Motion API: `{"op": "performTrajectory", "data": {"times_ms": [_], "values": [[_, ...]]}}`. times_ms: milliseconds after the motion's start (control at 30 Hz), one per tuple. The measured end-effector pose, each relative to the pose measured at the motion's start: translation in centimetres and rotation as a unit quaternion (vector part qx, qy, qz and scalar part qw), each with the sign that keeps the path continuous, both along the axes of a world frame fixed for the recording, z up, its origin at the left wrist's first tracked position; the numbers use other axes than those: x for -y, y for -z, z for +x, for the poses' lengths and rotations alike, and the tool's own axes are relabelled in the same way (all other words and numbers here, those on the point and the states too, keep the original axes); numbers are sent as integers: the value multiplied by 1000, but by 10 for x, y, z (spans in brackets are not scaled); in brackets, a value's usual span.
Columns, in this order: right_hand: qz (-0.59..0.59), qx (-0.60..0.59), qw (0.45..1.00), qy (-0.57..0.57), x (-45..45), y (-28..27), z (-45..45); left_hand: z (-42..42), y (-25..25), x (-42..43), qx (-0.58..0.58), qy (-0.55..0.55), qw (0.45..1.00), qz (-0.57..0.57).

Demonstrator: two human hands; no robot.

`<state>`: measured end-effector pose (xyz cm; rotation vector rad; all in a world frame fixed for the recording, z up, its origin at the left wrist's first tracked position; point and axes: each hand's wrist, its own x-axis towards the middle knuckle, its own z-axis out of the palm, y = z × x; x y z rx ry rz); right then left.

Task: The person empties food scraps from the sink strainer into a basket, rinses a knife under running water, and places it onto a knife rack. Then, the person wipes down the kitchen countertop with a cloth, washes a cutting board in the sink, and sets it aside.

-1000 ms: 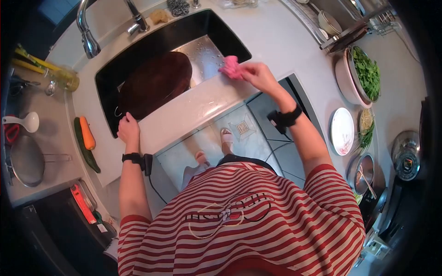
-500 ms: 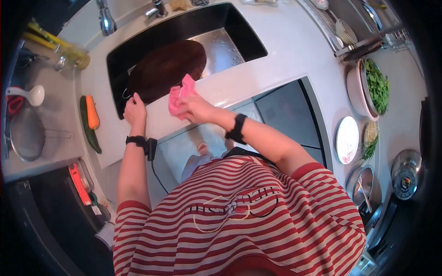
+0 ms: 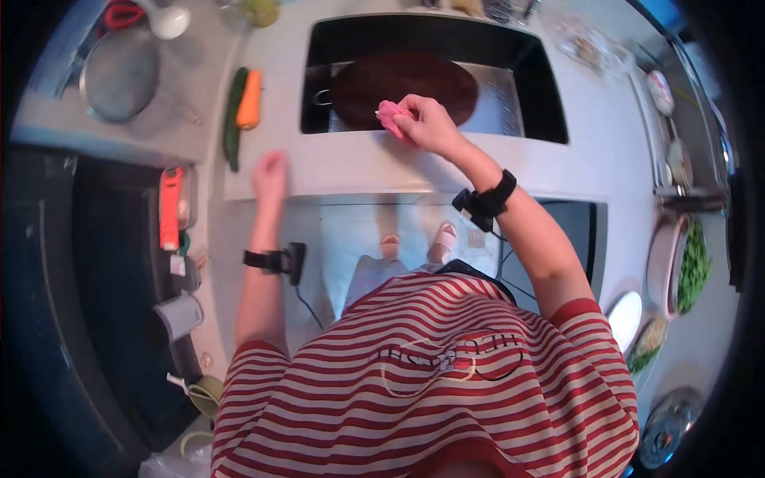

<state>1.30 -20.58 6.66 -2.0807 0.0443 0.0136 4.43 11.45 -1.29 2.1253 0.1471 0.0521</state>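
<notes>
A crumpled pink cloth [image 3: 392, 118] is gripped in my right hand [image 3: 430, 126], above the sink's front rim. Behind it, a dark brown round board [image 3: 366, 84] lies in the black sink [image 3: 510, 40]. Over the counter's front edge, left of the sink, is my left hand [image 3: 271, 174], blurred, so its fingers cannot be made out. Just beyond that hand, a carrot [image 3: 249, 99] and a cucumber [image 3: 233, 119] lie side by side on the white counter [image 3: 335, 163].
At the upper left are a strainer [image 3: 119, 76] and a white ladle [image 3: 170, 22]. A bowl of green leaves [image 3: 693, 267] and a white plate [image 3: 625, 319] stand on the right. A dish rack [image 3: 689, 199] is at the upper right.
The pink cloth went left along the counter edge in my right hand, then up over the sink rim. My left hand has come away from the sink's corner. The view has turned left.
</notes>
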Motion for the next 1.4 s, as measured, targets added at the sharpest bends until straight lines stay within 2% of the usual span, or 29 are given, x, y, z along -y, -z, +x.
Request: {"op": "performTrajectory", "data": {"times_ms": [33, 67, 100, 133, 167, 233, 267, 300, 333, 367, 400, 433, 467, 500, 533, 567, 600, 667, 700, 767, 833, 967, 1033, 1100, 1133, 1200, 1333, 1367, 1400], "values": [[52, 9, 998, -35, -21, 3, 6, -23, -32, 23, -128, 0, 988, -88], [104, 15, 992, -70, -42, 6, 10, -37, -35, 33, -129, 56, 966, -217], [230, -42, 967, -96, -67, -5, 8, -48, -52, 45, -167, 48, 907, -383], [348, -100, 924, -119, -89, -19, 3, -54, -69, 50, -195, 43, 818, -539], [385, -146, 900, -141, -107, -25, 1, -52, -72, 44, -185, 35, 821, -538], [407, -176, 882, -162, -138, -19, 6, -41, -76, 34, 18, -1, 821, -570], [419, -190, 871, -174, -149, -14, 9, -36, -76, 21, 25, -6, 821, -570], [417, -190, 870, -182, -156, -9, 12, -32, -73, 0, 37, -43, 912, -405], [312, -173, 917, -181, -162, -4, 16, -27, -70, -20, 45, -78, 970, -225], [204, -152, 951, -174, -168, 3, 19, -22, -67, -36, 48, -80, 970, -223], [205, -151, 951, -176, -171, 20, 21, -19, -63, -48, 0, -24, 999, -37], [178, -74, 969, -152, -172, 38, 21, -18, -55, -56, -49, 33, 987, 150], [149, 4, 981, -128, -168, 48, 23, -20, -31, -57, -48, 32, 987, 150], [149, 6, 981, -126, -158, 45, 23, -25, 1, -54, 73, 20, 959, 272], [162, -33, 977, -134, -144, 39, 17, -30, 19, -45, 191, 9, 903, 385], [174, -76, 971, -142, -129, 34, 8, -39, 12, -25, 140, 3, 934, 330], [172, -80, 972, -140, -115, 30, 1, -46, 6, -9, 137, 6, 935, 326], [197, -172, 962, -85, -90, 24, -6, -51, -1, 17, 95, 10, 918, 384], [193, -172, 962, -84, -78, 28, -9, -50, 3, 29, 94, 10, 920, 380], [193, -135, 971, -32, -58, 37, -12, -46, 9, 53, 180, 139, 874, 429], [196, -126, 972, -2, -41, 35, -14, -53, -1, 102, 182, 157, 941, 240], [195, -100, 973, 69, -3, 18, -19, -83, -17, 178, 210, 192, 933, 218], [194, -82, 972, 103, 17, 7, -21, -78, -23, 183, 237, 193, 929, 208], [186, -68, 972, 129, 41, -3, -25, -57, -31, 170, 123, 266, 936, 198], [185, -57, 971, 140, 52, -8, -29, -45, -30, 163, 128, 264, 934, 201], [193, -46, 966, 167, 77, -11, -40, -13, -33, 145, 212, 183, 952, 127], [182, -52, 951, 246, 120, -1, -68, 56, -61, 105, 306, 68, 938, 150], [184, -61, 946, 261, 130, 5, -74, 73, -62, 99, 312, 67, 936, 151], [185, -70, 941, 275, 137, 11, -81, 90, -60, 94, 306, 21, 932, 194]]}}
